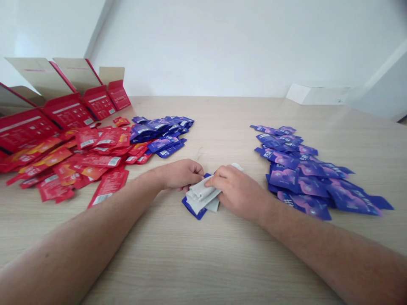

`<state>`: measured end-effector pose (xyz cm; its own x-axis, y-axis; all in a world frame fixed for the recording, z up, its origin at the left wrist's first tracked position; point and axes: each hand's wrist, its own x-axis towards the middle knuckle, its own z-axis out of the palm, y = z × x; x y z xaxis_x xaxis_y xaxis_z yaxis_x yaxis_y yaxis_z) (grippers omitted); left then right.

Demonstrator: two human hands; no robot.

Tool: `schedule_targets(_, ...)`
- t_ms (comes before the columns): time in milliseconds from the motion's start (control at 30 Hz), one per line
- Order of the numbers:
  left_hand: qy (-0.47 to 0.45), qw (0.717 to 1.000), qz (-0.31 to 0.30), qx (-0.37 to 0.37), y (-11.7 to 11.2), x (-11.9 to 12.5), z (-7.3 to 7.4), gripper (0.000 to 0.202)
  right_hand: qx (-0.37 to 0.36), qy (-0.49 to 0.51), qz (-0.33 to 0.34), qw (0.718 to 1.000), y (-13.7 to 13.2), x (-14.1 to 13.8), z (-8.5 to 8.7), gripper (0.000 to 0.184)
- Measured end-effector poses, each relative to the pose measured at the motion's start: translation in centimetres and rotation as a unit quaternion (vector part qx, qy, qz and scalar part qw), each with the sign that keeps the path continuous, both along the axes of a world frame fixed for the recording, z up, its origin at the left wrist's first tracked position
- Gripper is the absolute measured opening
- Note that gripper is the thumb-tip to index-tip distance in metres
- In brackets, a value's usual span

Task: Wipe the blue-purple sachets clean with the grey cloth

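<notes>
Folded pale-grey sheet (201, 197) atop blue sachet (190, 208), centred on wooden tabletop (219, 123). Right hand (238, 190) on sheet; left hand (181, 174) at its edge; clamping indeterminate. Flanking: barcoded red sachets (95, 152), blue sachets (302, 173). Red cartons (68, 111) beyond. Lettering illegible.

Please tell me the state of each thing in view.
Folded pale grey strip, doubled over
Flat blue sachet, partly under the strip
Left hand, curled at the strip's edge
Right hand, resting on the strip
Glossy red sachets, scattered in a heap
Blue sachets, in two loose piles
Open red cardboard cartons, flaps raised
</notes>
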<state>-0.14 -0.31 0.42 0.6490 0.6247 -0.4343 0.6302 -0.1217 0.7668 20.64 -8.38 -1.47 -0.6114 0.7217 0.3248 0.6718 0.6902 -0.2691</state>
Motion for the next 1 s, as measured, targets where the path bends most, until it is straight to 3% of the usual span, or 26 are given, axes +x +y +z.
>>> schedule_targets(100, -0.014, 1.000, -0.010, -0.005, 0.0, -0.2, 0.0, 0.016, -0.014, 0.005, 0.099, 0.995, -1.2, -1.0, 0.4, 0.031)
schedule_targets(167, -0.026, 1.000, -0.006, -0.005, 0.1, -0.4, 0.0, 0.016, -0.015, 0.041, 0.114, 0.993, -1.5, -1.1, 0.7, 0.033)
schedule_targets(300, -0.034, 0.997, 0.044, 0.051, 0.8, -1.9, 1.2, 0.021, 0.011, 0.181, 0.005, 0.983, -0.3, 0.2, 1.3, 0.038)
schedule_targets(400, -0.044, 0.980, 0.126, 0.149, 1.8, -4.0, 3.5, 0.023, 0.020, 0.219, -0.030, 0.975, 0.6, 1.0, 1.3, 0.038)
schedule_targets(500, 0.014, 0.926, 0.216, 0.309, 2.8, -6.1, 6.4, 0.024, 0.010, 0.211, -0.009, 0.977, 0.8, 1.1, 0.8, 0.039)
schedule_targets(567, 0.098, 0.859, 0.247, 0.437, 3.4, -7.1, 8.3, 0.022, 0.005, 0.202, 0.002, 0.979, 0.7, 1.0, 0.5, 0.041)
schedule_targets(667, 0.224, 0.755, 0.233, 0.570, 4.3, -7.6, 9.9, 0.023, 0.001, 0.191, 0.011, 0.982, 0.6, 0.9, 0.2, 0.043)
schedule_targets(733, 0.289, 0.709, 0.205, 0.609, 4.8, -7.3, 9.5, 0.029, 0.000, 0.185, 0.016, 0.983, 0.5, 1.0, 0.2, 0.043)
schedule_targets(800, 0.338, 0.686, 0.169, 0.622, 5.3, -6.7, 8.0, 0.034, -0.001, 0.181, 0.020, 0.983, 0.5, 1.0, 0.3, 0.042)
schedule_targets(900, 0.383, 0.708, 0.096, 0.585, 6.1, -5.9, 4.8, 0.035, 0.000, 0.170, 0.031, 0.985, 0.5, 1.1, 0.2, 0.042)
schedule_targets(1000, 0.409, 0.721, 0.106, 0.549, 6.6, -5.7, 2.6, 0.038, -0.004, 0.154, 0.046, 0.987, 0.4, 1.1, 0.1, 0.043)
